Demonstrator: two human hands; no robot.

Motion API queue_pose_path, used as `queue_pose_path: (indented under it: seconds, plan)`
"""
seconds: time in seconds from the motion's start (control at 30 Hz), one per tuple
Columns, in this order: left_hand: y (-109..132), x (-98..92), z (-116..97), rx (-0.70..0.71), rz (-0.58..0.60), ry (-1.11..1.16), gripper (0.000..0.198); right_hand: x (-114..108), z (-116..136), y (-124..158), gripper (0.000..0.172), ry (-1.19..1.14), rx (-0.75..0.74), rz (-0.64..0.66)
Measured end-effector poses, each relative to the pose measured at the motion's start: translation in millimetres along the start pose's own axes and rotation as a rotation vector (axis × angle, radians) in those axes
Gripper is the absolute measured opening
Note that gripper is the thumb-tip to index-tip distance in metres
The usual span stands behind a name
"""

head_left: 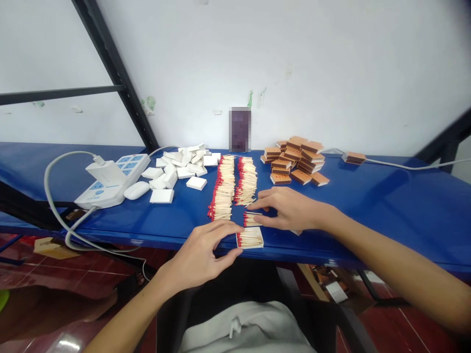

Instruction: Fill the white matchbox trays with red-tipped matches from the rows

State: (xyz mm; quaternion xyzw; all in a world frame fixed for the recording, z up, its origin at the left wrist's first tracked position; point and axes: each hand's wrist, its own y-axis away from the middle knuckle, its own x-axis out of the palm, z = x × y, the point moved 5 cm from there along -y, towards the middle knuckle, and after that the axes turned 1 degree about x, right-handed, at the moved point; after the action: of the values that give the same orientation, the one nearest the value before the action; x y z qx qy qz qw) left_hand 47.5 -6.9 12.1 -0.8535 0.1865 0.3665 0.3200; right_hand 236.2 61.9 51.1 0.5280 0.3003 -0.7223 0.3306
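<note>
My left hand [208, 247] pinches the left end of a small white matchbox tray [253, 246] between thumb and index finger. Red-tipped matches [250, 239] lie in that tray. Just beyond it is a small bunch of matches [251, 219] on the blue surface. My right hand [285, 208] reaches in from the right, thumb and index finger apart. Its thumb touches the bunch, while the index fingertip is at the near end of the right row of matches [246, 181]. A longer left row of matches [223, 189] runs alongside. A small pale piece [296, 232] shows partly beneath my right hand.
White trays [176, 166] are heaped on the left, brown matchbox sleeves [294, 159] on the right. A lone sleeve stack [353, 157] lies farther right. A power strip [114, 181] with cables and a white rounded device [137, 190] occupy the left. Another person's leg [55, 309] is below.
</note>
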Motion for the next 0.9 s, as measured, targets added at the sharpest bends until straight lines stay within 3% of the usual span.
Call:
queue_pose_path:
  seconds: [0.2,0.37,0.9]
  plan:
    - [0.1,0.5,0.2,-0.008,0.005,0.003,0.027,1.3,1.6,0.5,0.027,0.028,-0.036,0.02]
    - [-0.2,-0.1,0.0,-0.004,-0.003,0.003,0.027,0.6,-6.6,-1.7,0.031,0.139,0.049,-0.04]
    - [-0.2,-0.2,-0.2,-0.011,0.011,0.026,0.029,8.9,-1.0,-2.2,0.018,-0.043,-0.007,0.066]
